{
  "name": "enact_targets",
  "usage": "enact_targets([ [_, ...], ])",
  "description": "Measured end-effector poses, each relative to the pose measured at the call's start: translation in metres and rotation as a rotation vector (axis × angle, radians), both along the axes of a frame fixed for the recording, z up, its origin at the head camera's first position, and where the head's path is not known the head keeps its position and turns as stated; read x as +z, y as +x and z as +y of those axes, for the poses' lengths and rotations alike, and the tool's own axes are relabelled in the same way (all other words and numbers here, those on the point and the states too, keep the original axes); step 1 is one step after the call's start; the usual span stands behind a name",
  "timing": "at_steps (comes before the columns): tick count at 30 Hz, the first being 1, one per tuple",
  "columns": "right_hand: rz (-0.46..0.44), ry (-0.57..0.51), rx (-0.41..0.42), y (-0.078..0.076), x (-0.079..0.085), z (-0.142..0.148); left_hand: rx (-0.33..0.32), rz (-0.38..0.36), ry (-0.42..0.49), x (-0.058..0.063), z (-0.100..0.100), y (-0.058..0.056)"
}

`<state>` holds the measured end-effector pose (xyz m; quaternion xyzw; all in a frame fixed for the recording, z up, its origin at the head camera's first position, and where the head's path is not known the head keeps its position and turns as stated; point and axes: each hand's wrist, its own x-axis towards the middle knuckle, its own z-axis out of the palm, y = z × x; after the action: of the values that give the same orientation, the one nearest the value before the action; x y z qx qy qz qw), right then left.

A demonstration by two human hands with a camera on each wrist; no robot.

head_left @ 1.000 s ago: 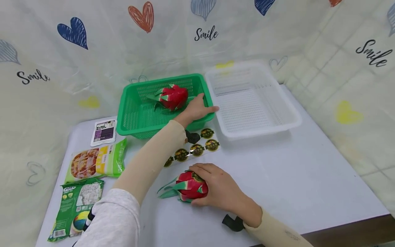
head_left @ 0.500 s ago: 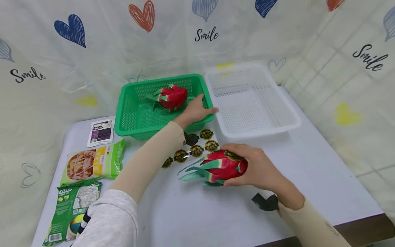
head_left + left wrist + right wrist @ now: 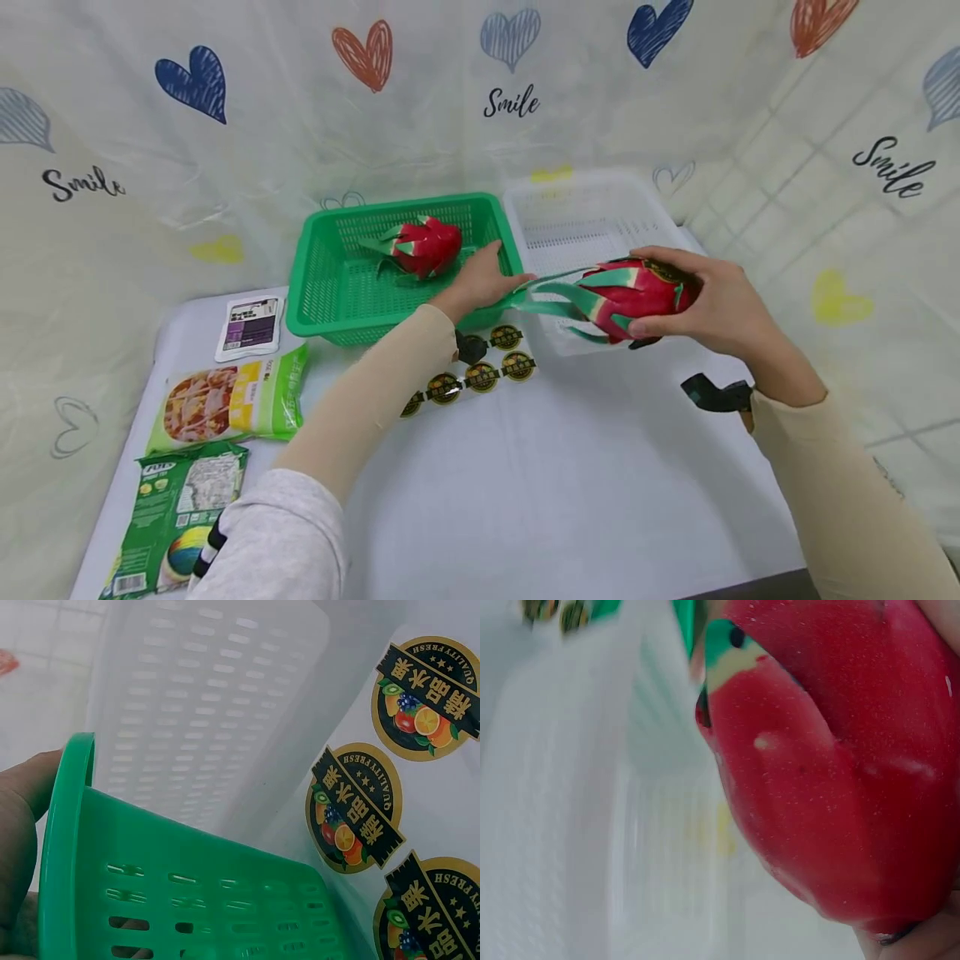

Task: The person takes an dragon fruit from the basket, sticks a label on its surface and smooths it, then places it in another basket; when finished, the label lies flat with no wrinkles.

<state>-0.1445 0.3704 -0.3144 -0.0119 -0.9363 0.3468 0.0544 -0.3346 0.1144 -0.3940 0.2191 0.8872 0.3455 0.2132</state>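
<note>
My right hand [image 3: 727, 304] holds a red dragon fruit [image 3: 630, 296] with long green leaf tips, raised over the front of the white basket [image 3: 558, 237]. A round black and gold sticker shows on top of this fruit. My left hand [image 3: 480, 279] grips the right side rim of the green basket [image 3: 341, 332], fingers inside and thumb outside. Inside that basket lies another dragon fruit [image 3: 429, 248]. In the left wrist view, part of the hand is around the green rim [image 3: 64, 847]. The held fruit [image 3: 832, 765] fills much of the right wrist view, its leaves mostly out of sight.
A sheet of round fruit stickers [image 3: 480, 377] lies in front of the green basket. Along the table's left side are a purple and white packet [image 3: 251, 325], a yellow-green food bag [image 3: 225, 400] and a green bag [image 3: 183, 517]. A patterned curtain [image 3: 420, 125] stands behind.
My right hand has lifted the dragon fruit from the table's front middle and carried it up and right, over the white basket. My left hand keeps its grip on the green basket.
</note>
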Motion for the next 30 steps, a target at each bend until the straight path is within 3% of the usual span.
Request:
enact_targets([
  [9,-0.121,0.141,-0.023,-0.078,-0.006,0.037,0.006,0.022,0.004,-0.001,-0.003,0.001],
  [15,-0.221,0.234,0.043,-0.113,-0.023,0.049,0.004,0.022,-0.002,0.0,-0.002,0.001],
  [18,-0.284,0.261,0.083,-0.126,-0.032,0.051,0.004,0.026,-0.011,-0.002,-0.001,-0.002],
  [23,-0.334,0.325,0.158,-0.134,-0.047,0.056,0.007,0.025,0.005,-0.005,0.0,-0.003],
  [30,-0.37,0.329,0.198,-0.141,-0.051,0.06,0.008,0.019,0.002,-0.003,-0.001,-0.002],
])
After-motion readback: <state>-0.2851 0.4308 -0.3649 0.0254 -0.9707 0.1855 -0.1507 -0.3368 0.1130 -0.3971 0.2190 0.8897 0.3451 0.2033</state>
